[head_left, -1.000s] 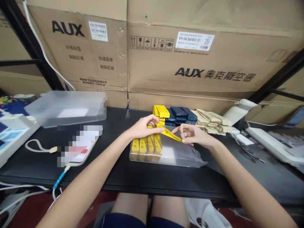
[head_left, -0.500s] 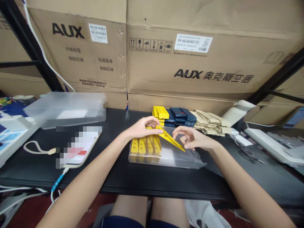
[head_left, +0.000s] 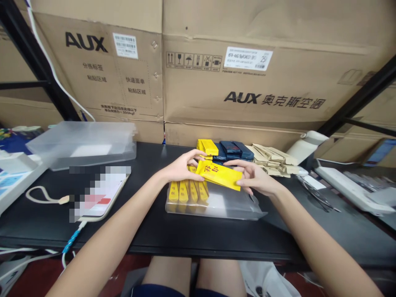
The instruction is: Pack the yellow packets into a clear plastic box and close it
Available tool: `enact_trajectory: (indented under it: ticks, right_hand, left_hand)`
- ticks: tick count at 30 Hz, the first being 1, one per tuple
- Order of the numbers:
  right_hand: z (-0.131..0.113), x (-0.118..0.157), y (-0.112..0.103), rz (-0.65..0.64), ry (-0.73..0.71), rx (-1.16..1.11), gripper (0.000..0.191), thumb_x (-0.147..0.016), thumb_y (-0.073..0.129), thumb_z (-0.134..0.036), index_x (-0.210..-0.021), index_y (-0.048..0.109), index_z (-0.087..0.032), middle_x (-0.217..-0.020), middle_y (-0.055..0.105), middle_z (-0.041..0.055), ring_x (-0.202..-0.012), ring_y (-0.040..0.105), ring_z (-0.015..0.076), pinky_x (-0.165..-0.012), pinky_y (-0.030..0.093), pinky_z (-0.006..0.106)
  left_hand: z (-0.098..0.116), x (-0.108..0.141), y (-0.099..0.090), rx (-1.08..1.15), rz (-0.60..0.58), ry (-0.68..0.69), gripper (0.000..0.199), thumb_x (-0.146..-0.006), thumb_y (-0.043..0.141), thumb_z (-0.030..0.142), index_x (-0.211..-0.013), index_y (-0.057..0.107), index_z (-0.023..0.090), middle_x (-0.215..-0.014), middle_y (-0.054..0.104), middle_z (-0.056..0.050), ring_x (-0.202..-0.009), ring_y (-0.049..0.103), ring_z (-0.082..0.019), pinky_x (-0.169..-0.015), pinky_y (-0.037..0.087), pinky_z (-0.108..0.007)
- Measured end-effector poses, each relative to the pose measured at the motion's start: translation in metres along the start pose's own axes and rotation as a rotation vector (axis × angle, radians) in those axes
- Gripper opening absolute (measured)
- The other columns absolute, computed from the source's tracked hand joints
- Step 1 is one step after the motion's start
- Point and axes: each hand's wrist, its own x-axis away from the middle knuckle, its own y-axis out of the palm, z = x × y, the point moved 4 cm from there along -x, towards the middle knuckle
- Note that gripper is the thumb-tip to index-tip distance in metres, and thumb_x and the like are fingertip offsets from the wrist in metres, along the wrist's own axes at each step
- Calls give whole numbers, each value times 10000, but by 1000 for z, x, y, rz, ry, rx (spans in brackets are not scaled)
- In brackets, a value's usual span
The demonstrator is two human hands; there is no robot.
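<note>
A yellow packet with dark red characters [head_left: 220, 174] is held between both hands, its broad face up. My left hand [head_left: 185, 166] pinches its left end, and my right hand [head_left: 255, 176] grips its right end. Beneath them lies a clear plastic box [head_left: 232, 206], with several yellow packets [head_left: 188, 193] standing in a row in its left part. Behind my hands are a yellow packet stack [head_left: 208, 147], dark blue packets [head_left: 233, 150] and beige packets [head_left: 274, 157].
Stacked clear plastic boxes [head_left: 89, 142] stand at the back left, near a phone [head_left: 107, 194] with a cable. On the right are a white bottle [head_left: 307, 146], thin dark cables [head_left: 318, 196] and a white power strip [head_left: 349, 187]. Large cardboard boxes [head_left: 241, 90] line the back.
The held yellow packet has turned from edge-on to face up. My right hand has closed on its right end; before, its fingers were beside the packet. The view has shifted slightly.
</note>
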Motion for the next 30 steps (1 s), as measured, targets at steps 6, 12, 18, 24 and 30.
enact_trajectory:
  ticks: [6, 12, 18, 24, 30]
  right_hand:
    - [-4, -3, -6, 174, -37, -30, 571, -647, 789, -225, -1160, 542, -175, -714, 662, 4, -357, 492, 37, -324, 402, 142]
    - [-1, -3, -37, 372, -152, -81, 268, -625, 796, -235, -842, 655, -169, -562, 616, -31, -310, 383, 17, -274, 273, 151]
    - [7, -6, -45, 319, -123, -83, 194, -612, 801, -229, -753, 672, -195, -635, 664, 0, -482, 577, 87, -396, 428, 170]
    - [13, -9, -48, 309, -133, -129, 161, -606, 786, -274, -682, 660, -211, -803, 683, 22, -692, 625, 136, -577, 510, 232]
    - [20, -11, -59, 347, -166, -185, 142, -616, 742, -295, -633, 633, -206, -701, 624, 7, -636, 564, 130, -602, 460, 254]
  left_hand:
    - [2, 4, 2, -91, 9, -15, 823, -513, 835, 287, -1255, 480, 265, -1281, 498, -106, -1118, 529, -252, -943, 437, -414]
    - [-4, -2, -3, -57, 97, -17, 530, -705, 707, 368, -1179, 522, 217, -1293, 523, -119, -1175, 515, -242, -988, 410, -418]
    - [0, 2, -7, -425, 185, -12, 378, -799, 581, 426, -1103, 560, 203, -1188, 606, -81, -1126, 546, -225, -995, 395, -396]
    - [1, 4, -2, -689, 121, -69, 427, -865, 442, 465, -1164, 547, 178, -1165, 614, -102, -1084, 550, -247, -935, 423, -387]
    - [-2, 6, -2, -942, 12, -189, 599, -899, 295, 518, -1313, 452, 113, -1237, 556, -170, -1138, 489, -322, -942, 379, -471]
